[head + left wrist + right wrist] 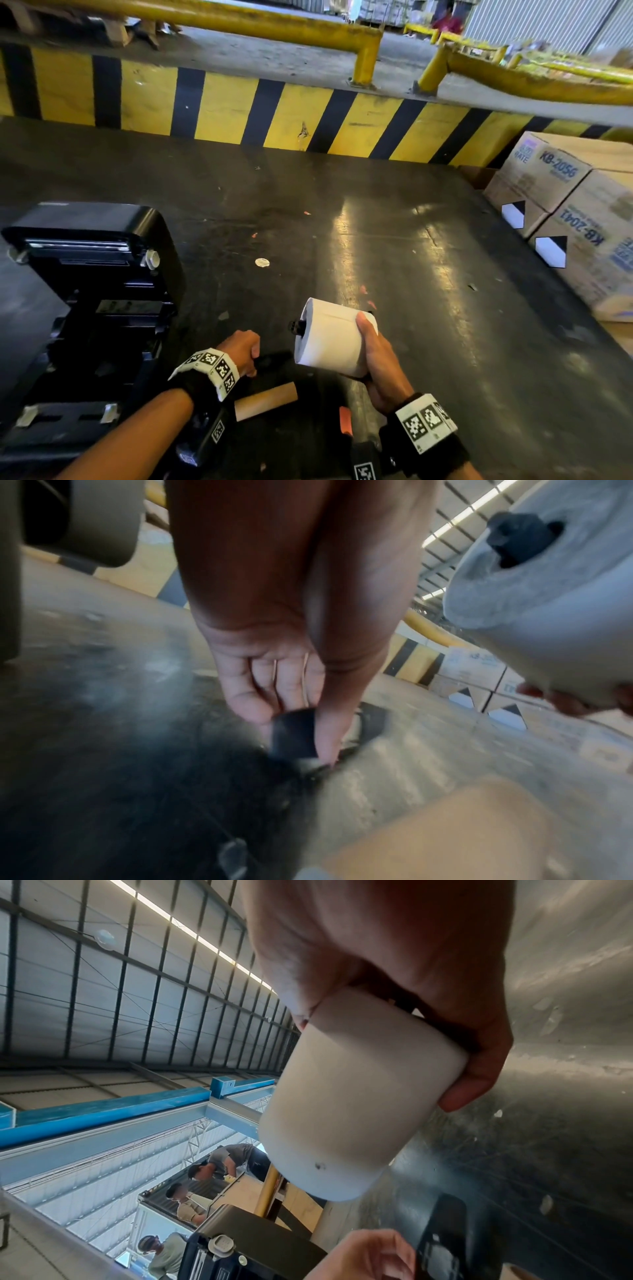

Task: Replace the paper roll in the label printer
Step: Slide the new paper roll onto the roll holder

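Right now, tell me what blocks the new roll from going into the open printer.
Nothing visible blocks it. The right hand holds the white roll above the floor; the printer sits open to its left. The left hand, pinching a small black part, lies low between them.

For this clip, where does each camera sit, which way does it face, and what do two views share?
Head: looks forward and down at the floor; open printer, both forearms, right hand gripping the paper roll.
Left wrist: low, along the left hand pinching a small black part at the floor.
Right wrist: looks up past the fingers and roll toward the roof.
Shared: the roll shows in all three.
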